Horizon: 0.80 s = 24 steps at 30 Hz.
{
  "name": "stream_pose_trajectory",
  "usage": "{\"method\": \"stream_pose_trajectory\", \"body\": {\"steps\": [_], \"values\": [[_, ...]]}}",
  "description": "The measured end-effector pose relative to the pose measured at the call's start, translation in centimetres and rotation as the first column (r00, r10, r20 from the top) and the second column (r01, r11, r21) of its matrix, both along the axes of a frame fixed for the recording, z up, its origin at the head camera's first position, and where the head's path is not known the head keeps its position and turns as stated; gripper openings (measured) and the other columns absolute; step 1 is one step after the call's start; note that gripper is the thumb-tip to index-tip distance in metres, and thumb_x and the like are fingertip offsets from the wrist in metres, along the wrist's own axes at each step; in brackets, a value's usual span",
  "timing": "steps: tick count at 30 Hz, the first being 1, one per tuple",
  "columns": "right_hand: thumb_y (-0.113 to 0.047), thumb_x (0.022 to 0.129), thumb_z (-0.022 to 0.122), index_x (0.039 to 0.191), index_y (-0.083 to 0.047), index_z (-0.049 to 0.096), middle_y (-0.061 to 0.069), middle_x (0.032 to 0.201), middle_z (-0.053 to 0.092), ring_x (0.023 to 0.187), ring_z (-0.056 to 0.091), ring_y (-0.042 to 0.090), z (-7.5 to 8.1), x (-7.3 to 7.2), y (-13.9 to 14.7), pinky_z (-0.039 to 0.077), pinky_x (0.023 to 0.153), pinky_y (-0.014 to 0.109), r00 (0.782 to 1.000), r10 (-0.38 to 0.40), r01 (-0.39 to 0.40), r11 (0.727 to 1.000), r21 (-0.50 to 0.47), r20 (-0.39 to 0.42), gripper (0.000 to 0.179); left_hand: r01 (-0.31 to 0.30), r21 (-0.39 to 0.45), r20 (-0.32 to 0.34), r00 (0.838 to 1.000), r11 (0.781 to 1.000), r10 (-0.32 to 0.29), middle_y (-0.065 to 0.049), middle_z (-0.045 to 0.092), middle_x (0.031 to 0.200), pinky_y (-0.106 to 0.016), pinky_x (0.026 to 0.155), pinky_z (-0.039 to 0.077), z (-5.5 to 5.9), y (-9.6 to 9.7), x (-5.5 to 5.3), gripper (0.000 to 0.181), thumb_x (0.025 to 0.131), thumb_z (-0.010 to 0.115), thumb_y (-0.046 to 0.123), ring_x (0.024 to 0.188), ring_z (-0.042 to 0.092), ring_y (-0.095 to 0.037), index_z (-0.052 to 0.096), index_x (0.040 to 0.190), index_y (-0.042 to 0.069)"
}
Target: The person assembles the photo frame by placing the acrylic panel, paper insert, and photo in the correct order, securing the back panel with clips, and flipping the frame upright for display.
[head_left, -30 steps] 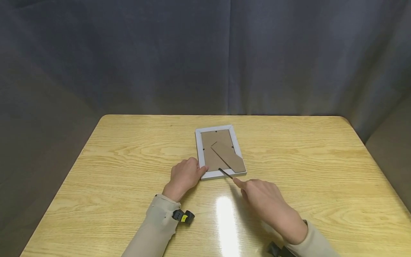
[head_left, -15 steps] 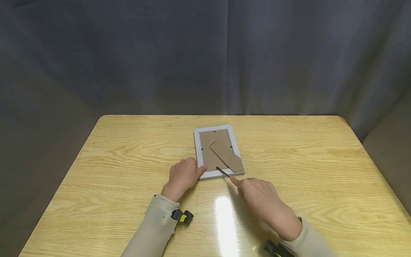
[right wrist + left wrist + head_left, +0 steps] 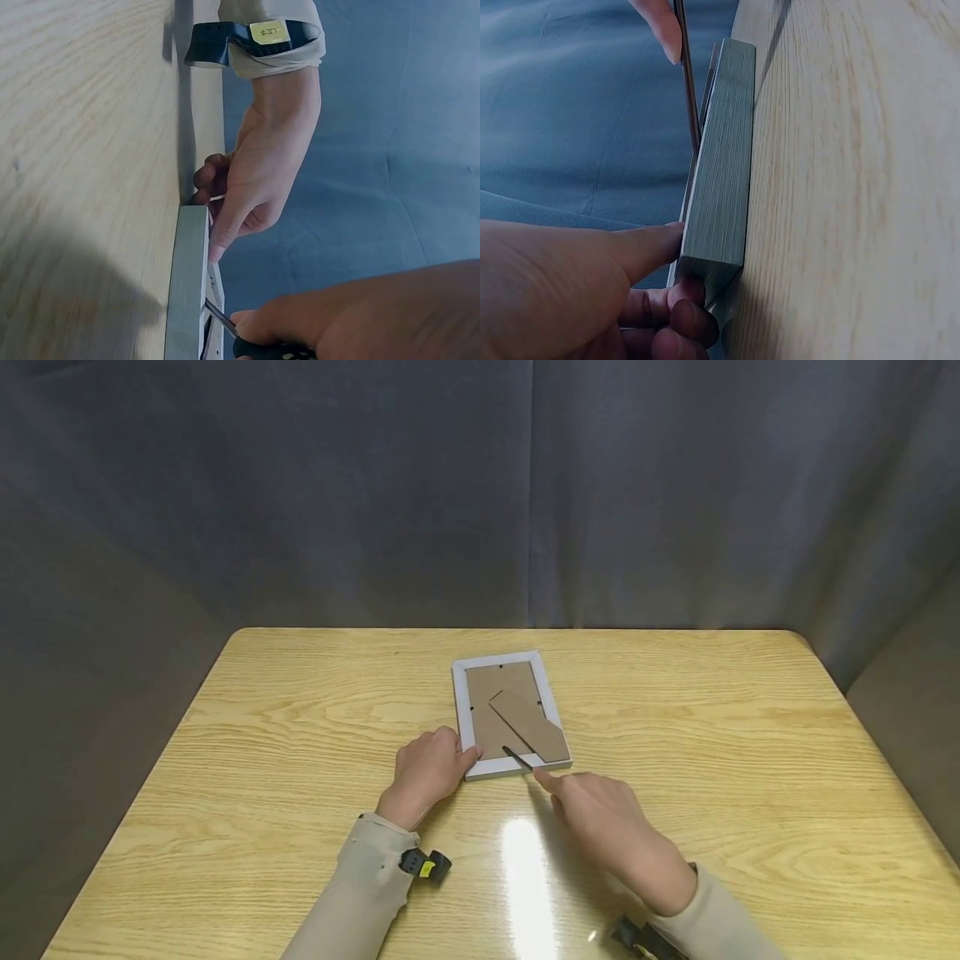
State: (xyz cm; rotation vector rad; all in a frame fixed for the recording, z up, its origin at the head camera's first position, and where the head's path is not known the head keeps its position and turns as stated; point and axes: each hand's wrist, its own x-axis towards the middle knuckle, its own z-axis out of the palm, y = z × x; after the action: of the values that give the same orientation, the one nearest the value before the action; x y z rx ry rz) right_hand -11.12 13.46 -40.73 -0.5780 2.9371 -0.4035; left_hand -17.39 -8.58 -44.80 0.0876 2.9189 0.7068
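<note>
A picture frame with a light grey rim lies face down on the table, its brown backing board upward. A brown easel leg slants across the board, and small dark tabs sit along its edges. My left hand grips the near left corner, thumb on top and fingers curled at the side. In my right hand is a screwdriver with a thin metal shaft; its dark handle shows in the right wrist view. The screwdriver's tip meets the board near the middle of the near rim.
The wood-grain table extends on both sides of the frame. A dark curtain hangs behind and beside it. A bright light reflection lies on the tabletop between the forearms.
The screwdriver's tip has shifted slightly inward over the backing board, and my right hand has moved a little forward and left with it. My left hand keeps its grip on the corner.
</note>
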Motion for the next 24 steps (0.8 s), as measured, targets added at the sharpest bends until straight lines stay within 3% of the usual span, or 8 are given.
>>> {"method": "stream_pose_trajectory", "body": {"steps": [10,24], "values": [[-0.002,0.092,0.062,0.135,-0.018,0.066,-0.008,0.056,0.028,0.053,0.023,0.008,-0.42,0.14,-0.35,0.027,0.043,0.023,0.997,0.01,-0.006,0.999,0.045,-0.074,0.046,0.0,-0.007,0.005,1.0,1.0,0.0,0.004,0.04,0.053,-0.029,0.044,0.028,0.05,-0.01,-0.06,0.049,0.099,0.063,0.042,0.048,0.04,-0.013,0.049,0.061,0.015],[-0.003,0.091,0.062,0.135,-0.02,0.066,-0.006,0.056,0.031,0.052,0.027,0.008,-0.37,0.17,-0.19,0.029,0.043,0.025,0.998,-0.001,0.004,0.999,0.043,-0.064,0.047,0.002,-0.018,0.008,1.0,1.0,-0.002,0.004,0.039,0.052,-0.028,0.045,0.027,0.04,0.07,0.02,0.051,0.099,0.063,0.042,0.048,0.038,-0.012,0.046,0.059,0.016]]}}
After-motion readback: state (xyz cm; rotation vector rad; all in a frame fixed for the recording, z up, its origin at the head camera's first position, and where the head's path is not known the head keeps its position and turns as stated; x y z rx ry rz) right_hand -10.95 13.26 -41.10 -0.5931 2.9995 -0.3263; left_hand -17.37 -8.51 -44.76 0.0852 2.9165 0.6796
